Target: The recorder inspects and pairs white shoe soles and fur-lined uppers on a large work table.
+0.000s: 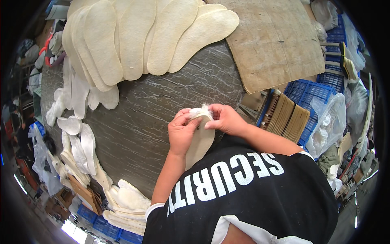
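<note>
Insole [200, 140] held over dark tabletop [154, 105], long axis running from fingers down toward person's chest. Left hand [181, 131] and right hand [225, 120] both pinched shut on its upper end, white fleece tuft [201, 110] between thumbs. Hands equally near.

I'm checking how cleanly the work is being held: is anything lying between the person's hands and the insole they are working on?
Nothing visible does. The left hand and right hand both grip the top end of the tan insole directly, where a tuft of white fleece sticks up between the fingertips. The insole hangs over the dark table, apart from the fanned insoles.
</note>
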Demonstrator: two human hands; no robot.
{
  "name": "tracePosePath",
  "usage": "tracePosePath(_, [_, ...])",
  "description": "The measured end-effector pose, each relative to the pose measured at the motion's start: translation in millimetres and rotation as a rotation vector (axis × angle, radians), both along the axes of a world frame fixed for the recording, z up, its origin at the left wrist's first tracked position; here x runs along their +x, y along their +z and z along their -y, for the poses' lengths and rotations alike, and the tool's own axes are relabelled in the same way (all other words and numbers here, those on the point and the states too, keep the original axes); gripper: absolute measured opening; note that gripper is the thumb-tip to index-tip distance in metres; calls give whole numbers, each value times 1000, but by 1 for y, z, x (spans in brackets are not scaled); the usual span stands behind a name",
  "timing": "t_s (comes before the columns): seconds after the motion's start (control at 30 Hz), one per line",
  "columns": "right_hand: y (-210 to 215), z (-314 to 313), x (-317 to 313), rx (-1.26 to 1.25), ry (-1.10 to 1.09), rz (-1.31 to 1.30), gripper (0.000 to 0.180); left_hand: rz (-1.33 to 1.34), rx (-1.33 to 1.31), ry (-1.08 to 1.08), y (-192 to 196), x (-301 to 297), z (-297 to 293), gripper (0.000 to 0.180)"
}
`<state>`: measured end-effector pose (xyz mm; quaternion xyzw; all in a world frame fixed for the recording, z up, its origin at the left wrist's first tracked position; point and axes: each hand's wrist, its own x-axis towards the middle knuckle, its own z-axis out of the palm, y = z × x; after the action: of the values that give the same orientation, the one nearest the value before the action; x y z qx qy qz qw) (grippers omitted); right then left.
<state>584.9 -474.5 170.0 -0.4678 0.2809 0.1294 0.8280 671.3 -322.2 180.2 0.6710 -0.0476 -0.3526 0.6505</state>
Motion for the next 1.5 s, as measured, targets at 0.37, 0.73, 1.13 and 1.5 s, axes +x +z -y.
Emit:
tracePosePath(0.37, [8,1,4,40,-67,60,15,-229,-270,226,19,-6,-7,40])
tracePosePath(0.73, [9,18,-14,284,-94,70,25,347,79,-128,51,-16,-1,64])
tracePosePath(1.13, [14,24,-21,280,-115,155,19,348,246,-170,56,-24,7,44])
tracePosePath(1.5, [28,48,-17,42,213,223,31,625,175,-254,52,-34,14,33])
